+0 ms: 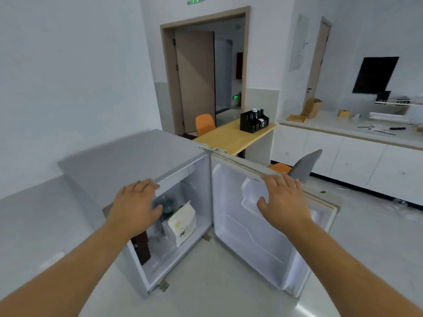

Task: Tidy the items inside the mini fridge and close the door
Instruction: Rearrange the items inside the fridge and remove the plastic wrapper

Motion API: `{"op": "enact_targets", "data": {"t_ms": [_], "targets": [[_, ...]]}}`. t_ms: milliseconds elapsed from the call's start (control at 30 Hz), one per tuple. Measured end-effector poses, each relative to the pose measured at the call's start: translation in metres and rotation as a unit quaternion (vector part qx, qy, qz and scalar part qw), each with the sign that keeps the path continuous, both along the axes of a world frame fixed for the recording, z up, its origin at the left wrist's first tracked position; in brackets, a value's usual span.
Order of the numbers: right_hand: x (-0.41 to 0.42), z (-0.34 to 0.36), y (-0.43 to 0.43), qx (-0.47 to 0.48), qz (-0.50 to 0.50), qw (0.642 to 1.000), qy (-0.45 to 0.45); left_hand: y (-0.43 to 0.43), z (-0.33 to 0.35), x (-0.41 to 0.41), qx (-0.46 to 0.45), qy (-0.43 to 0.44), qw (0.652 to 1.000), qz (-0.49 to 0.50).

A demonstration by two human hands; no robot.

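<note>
— What are your hands doing right now?

— Both reach forward, palms down, nearest of all. Your left hand [135, 207] is spread flat in front of the mini fridge [137, 156], its fingers [146, 185] lying at the top front edge of the cabinet, loosely splayed and gripping nothing. Your right hand [282, 197] is just as open, its fingertips up at the top edge of the fridge door [263, 236]; I cannot tell whether it touches the door, and it holds nothing either.

— And the fridge itself?

— It sits on the floor just ahead of you, with the door swung wide open to your right, its white inner liner facing you. Inside, a white paper bag [182, 223] with a dark printed mark stands tilted toward the right wall. Behind it, partly hidden by your left hand, is a dark rounded bottle [167, 203]. A dark brown package [142, 248] stands at the left front edge of the compartment.

— What lies beyond?

— Past the fridge is a wooden table [233, 138] carrying a black organiser [253, 122], with an orange chair [204, 124] beside it. To the far right runs a white counter [343, 130] with small boxes on it.
</note>
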State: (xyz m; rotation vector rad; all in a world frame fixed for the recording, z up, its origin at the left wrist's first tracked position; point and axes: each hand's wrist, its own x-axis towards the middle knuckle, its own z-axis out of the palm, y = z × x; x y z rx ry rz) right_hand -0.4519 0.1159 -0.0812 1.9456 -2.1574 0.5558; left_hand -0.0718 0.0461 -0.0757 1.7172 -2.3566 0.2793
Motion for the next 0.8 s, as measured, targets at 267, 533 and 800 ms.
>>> {"op": "enact_targets", "data": {"t_ms": [267,533,800], "targets": [[0.137,-0.059,-0.063,0.124,0.138,0.973,-0.136,-0.003,-0.08,-0.02,0.128,0.115,0.985,0.014],[0.215,-0.133,-0.196,0.318,0.033,0.893,-0.316,-0.087,-0.172,-0.029,0.245,0.356,0.888,0.16],[0.237,-0.198,-0.269,0.392,-0.026,0.835,-0.385,-0.142,-0.241,-0.031,0.27,0.395,0.852,0.214]]}}
